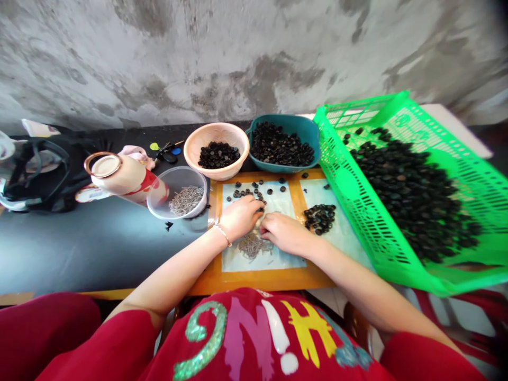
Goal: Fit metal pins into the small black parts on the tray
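Both hands are down on the wooden board (254, 278) at the middle of the tabletop (95, 248), meeting just above a little heap of metal pins (252, 245). The left hand (240, 216) has its fingers curled down among the loose black buttons (248, 191) scattered on the pale sheet; its grip looks pinched on something small, but what sits between the fingertips is hidden, so I cannot tell whether it grasps anything. A thin bracelet (223, 234) circles that wrist. The right hand (283, 233) lies knuckles up, touching the left at the fingertips, its grip folded under the palm, and whether it is clenched on anything I cannot tell.

Just to the right of the right hand sits a small pile of black buttons (320, 218). Behind the board, a pink bowl (216, 159) and a teal bowl (286, 166) both carry more black buttons. A tilted green crate (456, 286) on the right holds a big spread of them. To the left, a clear tub (177, 190) holds more pins, with a bottle (123, 177) lying on its side just beside it.
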`<state>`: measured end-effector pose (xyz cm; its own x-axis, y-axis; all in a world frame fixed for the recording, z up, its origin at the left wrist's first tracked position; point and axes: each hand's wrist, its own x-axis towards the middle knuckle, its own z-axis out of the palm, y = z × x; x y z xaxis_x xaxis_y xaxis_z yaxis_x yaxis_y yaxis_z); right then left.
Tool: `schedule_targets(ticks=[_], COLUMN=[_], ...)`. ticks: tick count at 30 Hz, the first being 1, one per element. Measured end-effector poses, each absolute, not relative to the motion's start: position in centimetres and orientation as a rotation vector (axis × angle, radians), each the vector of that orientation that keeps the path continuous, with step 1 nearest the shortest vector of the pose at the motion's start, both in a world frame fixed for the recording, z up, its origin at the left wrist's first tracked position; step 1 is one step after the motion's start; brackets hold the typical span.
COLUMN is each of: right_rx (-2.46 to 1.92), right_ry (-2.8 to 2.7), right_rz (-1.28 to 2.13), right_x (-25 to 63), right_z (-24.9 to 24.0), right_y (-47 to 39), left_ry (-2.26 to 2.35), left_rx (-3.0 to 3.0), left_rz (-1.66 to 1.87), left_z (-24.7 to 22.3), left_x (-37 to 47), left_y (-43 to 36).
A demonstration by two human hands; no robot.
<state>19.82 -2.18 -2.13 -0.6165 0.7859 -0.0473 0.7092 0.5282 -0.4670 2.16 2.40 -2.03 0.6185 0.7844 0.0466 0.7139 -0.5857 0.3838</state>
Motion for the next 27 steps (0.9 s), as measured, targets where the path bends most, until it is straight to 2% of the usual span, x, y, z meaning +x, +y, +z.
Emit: schedule_targets(ticks=[11, 21, 27], right_rx=[-1.288, -1.443, -1.452], right_ry=[-2.626, -1.880, -1.705], right_rz=[0.619, 0.869, 0.970], right_x=[19.9, 21.8, 21.8], right_z=[-2.1, -2.5, -3.0], right_y=[-2.5, -1.8, -1.1], left_ry=[1.141, 1.132, 1.097], left_rx=[2.543, 2.505, 2.301], left_rz=[0.322, 0.390, 0.615], left_z=[-2.5, -3.0, -2.7], left_x=[2.0, 2.1, 2.4], left_y=[2.5, 2.0, 1.8])
